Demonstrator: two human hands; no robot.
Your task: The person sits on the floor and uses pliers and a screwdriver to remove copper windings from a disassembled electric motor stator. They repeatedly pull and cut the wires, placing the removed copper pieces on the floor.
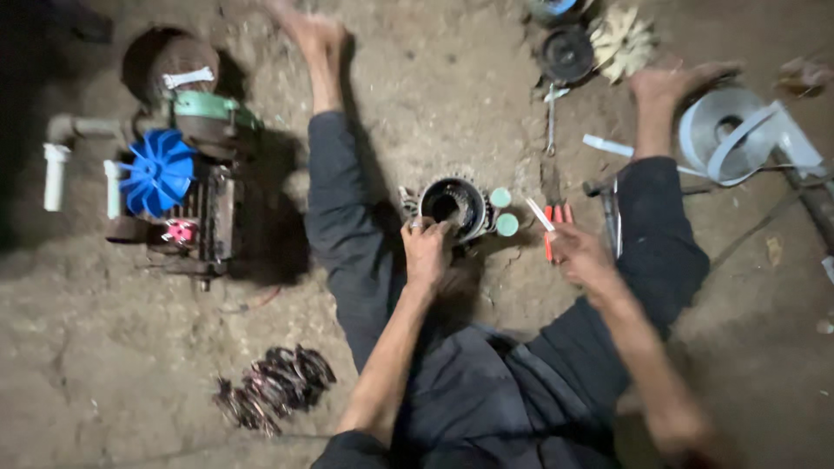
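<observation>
Fingers (423, 233) grip stator (453, 206) — round, dark, hollow-cored.

A pump motor with a blue fan (159, 176) stands on the dirt floor (452, 78). Below it lies a bundle of old copper windings (274, 388); far to its right, a cream fan (620, 39) and a roll of white strip (731, 130).

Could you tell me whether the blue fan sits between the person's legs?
No, the blue fan sits on the pump motor outside the person's left leg, while the motor stator lies between the legs.
</observation>
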